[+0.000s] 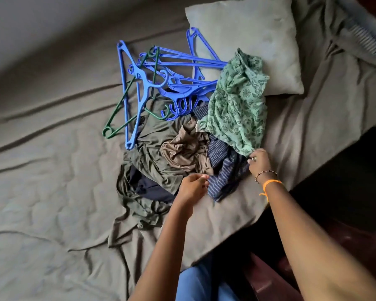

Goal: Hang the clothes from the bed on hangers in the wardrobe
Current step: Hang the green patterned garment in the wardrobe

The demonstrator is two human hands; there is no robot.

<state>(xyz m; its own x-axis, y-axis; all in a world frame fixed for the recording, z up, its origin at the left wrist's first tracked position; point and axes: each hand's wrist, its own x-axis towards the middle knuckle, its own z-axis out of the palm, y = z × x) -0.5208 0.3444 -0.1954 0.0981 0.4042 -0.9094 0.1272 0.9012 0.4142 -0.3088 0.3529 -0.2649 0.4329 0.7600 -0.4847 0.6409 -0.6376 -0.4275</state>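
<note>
A heap of clothes lies on the bed [41,192]: a green floral garment [234,105], a tan one [187,151], a navy pinstriped one [224,170] and a dark olive one [148,161]. Several blue hangers [161,77] and a green hanger [119,109] lie tangled just behind the heap. My left hand [192,186] pinches an edge of the navy pinstriped garment. My right hand [259,162] grips the lower corner of the green floral garment where it meets the pinstriped cloth.
A grey pillow [252,38] lies behind the heap, partly under the floral garment. The bed's edge runs diagonally at the right, with dark floor [345,181] beyond it. My blue-trousered leg [195,283] stands against the bed's near corner.
</note>
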